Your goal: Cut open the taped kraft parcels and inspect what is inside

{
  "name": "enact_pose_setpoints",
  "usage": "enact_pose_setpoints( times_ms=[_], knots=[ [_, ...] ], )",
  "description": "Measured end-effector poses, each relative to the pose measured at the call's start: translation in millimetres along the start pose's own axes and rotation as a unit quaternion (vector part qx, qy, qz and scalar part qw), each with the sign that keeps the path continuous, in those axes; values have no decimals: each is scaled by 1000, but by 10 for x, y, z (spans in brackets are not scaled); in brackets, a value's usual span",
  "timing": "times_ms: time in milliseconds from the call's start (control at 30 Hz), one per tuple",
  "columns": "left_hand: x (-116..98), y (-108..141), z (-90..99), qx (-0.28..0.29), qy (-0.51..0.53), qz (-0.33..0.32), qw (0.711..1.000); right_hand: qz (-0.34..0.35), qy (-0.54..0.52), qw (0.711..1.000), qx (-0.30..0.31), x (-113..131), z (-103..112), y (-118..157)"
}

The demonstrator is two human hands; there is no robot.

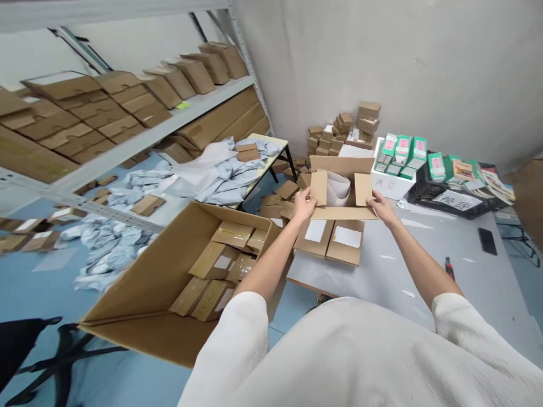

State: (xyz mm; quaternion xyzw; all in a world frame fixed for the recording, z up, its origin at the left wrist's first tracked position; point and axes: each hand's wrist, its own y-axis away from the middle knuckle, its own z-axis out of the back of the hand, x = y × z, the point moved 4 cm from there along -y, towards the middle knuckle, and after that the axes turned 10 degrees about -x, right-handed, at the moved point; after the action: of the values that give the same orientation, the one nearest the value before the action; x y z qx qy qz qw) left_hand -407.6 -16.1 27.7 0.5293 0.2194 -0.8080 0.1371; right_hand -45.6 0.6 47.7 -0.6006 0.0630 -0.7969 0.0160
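Left hand point(304, 204) and right hand point(380, 206) both on the small cardboard box point(343, 167). Fingers clenched on its side flaps, one flap per hand, flaps up. Curl of white paper point(338, 188) inside the box.

Rest, placed off that box:
- Just in front: two labelled boxes point(328, 240) on the grey table point(407, 271).
- Left, on the floor: big open carton point(139, 271), smaller taped boxes point(220, 260) inside.
- Right, on the table: box cutter point(449, 268), then phone point(487, 241).
- Behind: stacked small boxes point(343, 135), white crate of green-and-pink packs point(386, 183), black crate point(428, 195).
- Behind left: metal shelf point(127, 130) loaded with flat cardboard boxes point(123, 102).
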Motion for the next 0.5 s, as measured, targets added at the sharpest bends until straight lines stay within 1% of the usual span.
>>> enact_pose_setpoints(
  times_ms=[100,167,233,300,333,400,467,500],
  knots=[
    [301,-192,444,-10,16,37,999,-3,1,999,52,113,-575,-107],
    [451,-314,699,-13,38,46,998,-4,-9,996,85,163,-937,-191],
    [565,-450,902,-19,56,52,997,-4,-20,994,109,194,-1266,-288],
    [659,-603,1055,-35,71,69,994,-5,-33,992,121,202,-1535,-397],
    [702,-679,1114,-49,78,81,992,-8,-38,992,119,194,-1638,-452],
    [779,-808,1202,-85,84,100,988,-12,-35,994,105,151,-1775,-545],
    [844,-877,1240,-113,74,103,986,-12,-17,996,90,77,-1825,-595],
    [874,-885,1236,-116,66,99,986,-12,-7,996,84,30,-1822,-601]
  ],
)
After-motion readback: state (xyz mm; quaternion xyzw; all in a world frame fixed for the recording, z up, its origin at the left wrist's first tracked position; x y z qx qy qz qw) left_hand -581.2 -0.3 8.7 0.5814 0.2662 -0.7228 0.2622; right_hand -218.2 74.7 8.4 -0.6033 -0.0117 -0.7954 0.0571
